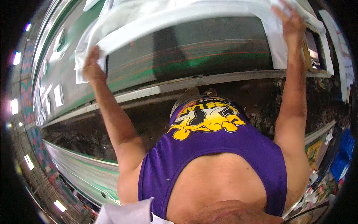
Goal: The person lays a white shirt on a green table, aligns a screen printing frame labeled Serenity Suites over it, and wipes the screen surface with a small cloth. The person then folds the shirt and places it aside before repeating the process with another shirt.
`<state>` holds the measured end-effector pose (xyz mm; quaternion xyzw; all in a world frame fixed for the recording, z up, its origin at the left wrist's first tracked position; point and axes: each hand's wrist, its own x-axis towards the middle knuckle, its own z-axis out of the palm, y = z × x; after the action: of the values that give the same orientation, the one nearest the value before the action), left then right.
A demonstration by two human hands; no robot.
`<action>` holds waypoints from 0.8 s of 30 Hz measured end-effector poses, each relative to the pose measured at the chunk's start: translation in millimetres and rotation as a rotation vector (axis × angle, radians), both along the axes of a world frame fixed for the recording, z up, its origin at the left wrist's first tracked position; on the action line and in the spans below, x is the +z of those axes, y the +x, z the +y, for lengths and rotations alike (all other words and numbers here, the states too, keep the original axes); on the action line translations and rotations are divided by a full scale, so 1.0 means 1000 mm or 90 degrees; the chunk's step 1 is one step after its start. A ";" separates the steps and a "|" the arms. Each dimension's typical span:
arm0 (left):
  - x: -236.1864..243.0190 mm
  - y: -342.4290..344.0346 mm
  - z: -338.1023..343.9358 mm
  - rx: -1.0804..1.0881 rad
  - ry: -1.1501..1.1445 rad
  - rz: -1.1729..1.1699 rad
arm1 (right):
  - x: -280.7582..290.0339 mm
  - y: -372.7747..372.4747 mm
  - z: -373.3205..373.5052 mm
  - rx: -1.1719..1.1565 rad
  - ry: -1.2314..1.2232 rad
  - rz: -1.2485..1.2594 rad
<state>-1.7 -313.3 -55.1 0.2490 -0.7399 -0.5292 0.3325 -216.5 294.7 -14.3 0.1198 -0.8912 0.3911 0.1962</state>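
A white cloth (149, 28) is stretched wide between my two hands, its near edge curving across the top of the head view. My left hand (93, 67) is closed at the cloth's left edge, slightly blurred. Farther out and to the right, my right hand (292, 30) grips the cloth near its right part, with a loose white fold hanging below it. Beneath the cloth's near edge lies a dark, glossy panel (209, 44) with green reflections. Both arms are reaching forward. The cloth's far side runs out of view.
A long pale rail (156, 89) edges the bench in front of me. Several small white pieces (59, 95) lie on the green bench at left. Another green-and-white bench (78, 164) stands lower left. At right are a blue sheet (341, 156) and scattered clutter.
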 end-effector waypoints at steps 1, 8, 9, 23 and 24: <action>-0.030 0.019 -0.006 0.002 0.006 -0.062 | -0.034 0.008 0.004 0.020 0.022 -0.008; -0.082 0.070 0.061 0.046 -0.079 -0.388 | -0.135 0.102 0.001 -0.078 -0.007 -0.330; -0.080 0.075 0.062 0.037 -0.134 -0.460 | -0.143 0.114 0.003 -0.063 0.007 -0.308; -0.093 0.084 0.054 0.049 0.193 -0.192 | -0.140 0.109 0.025 -0.011 -0.037 -0.336; -0.098 0.077 0.052 0.046 0.246 -0.142 | -0.141 0.105 0.027 0.007 -0.039 -0.345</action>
<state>75.5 -261.8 -152.9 0.3915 -0.6474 -0.6181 0.2135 -111.6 321.4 -154.9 0.0100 -0.8983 0.4366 -0.0480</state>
